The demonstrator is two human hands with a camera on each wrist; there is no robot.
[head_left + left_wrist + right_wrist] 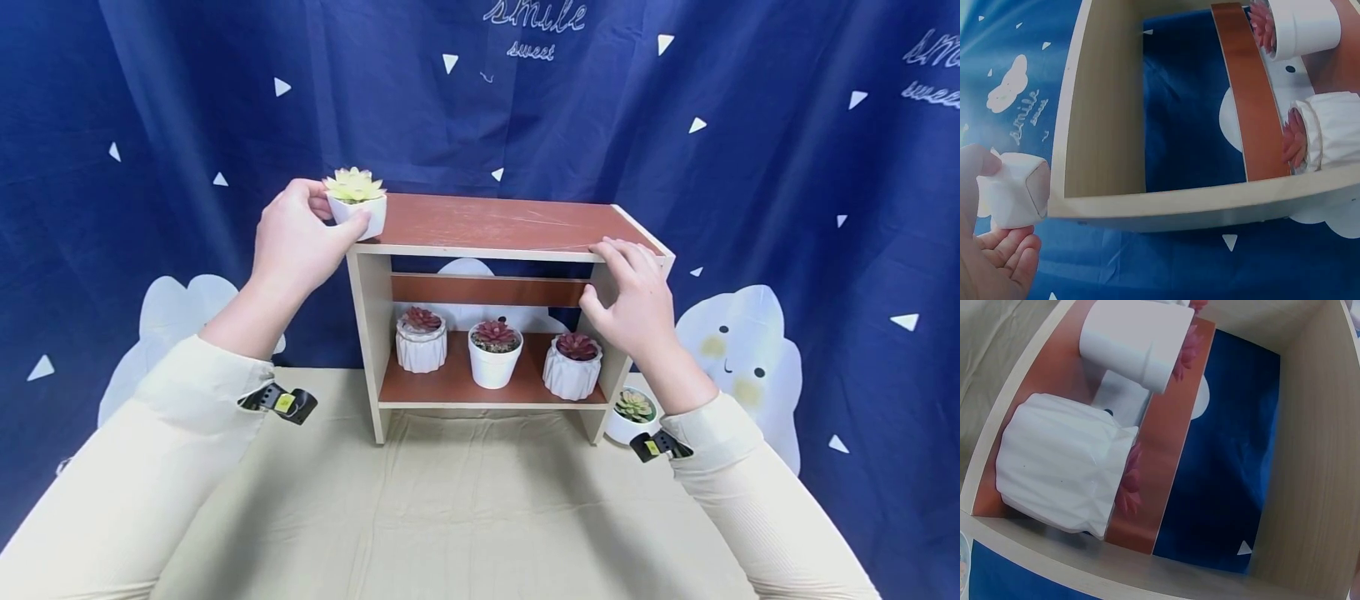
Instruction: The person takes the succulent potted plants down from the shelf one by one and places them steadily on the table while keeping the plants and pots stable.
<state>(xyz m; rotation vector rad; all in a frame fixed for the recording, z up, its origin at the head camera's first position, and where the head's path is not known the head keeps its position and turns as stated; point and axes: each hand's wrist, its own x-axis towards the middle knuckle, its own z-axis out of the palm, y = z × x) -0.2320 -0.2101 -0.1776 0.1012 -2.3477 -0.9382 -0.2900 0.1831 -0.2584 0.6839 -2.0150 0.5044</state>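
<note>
My left hand point(300, 242) pinches a small white angular pot point(358, 218) between thumb and fingers. A yellow-green succulent point(354, 185) grows in it. The pot is at the left front corner of the shelf's brown top point(495, 221); in the left wrist view its base point(1038, 189) shows right at the shelf's edge. My right hand point(637, 300) rests on the right front edge of the top, fingers extended over the board and thumb lower, in front of the opening. In the right wrist view that hand is almost wholly outside the picture.
On the lower board point(450, 392) stand three white pots with red succulents: a left one point(422, 348), a middle one point(495, 367) and a right one point(572, 375). A round white pot point(630, 425) with a green succulent sits on the beige cloth point(480, 517), right of the shelf. Behind hangs a blue curtain point(420, 125).
</note>
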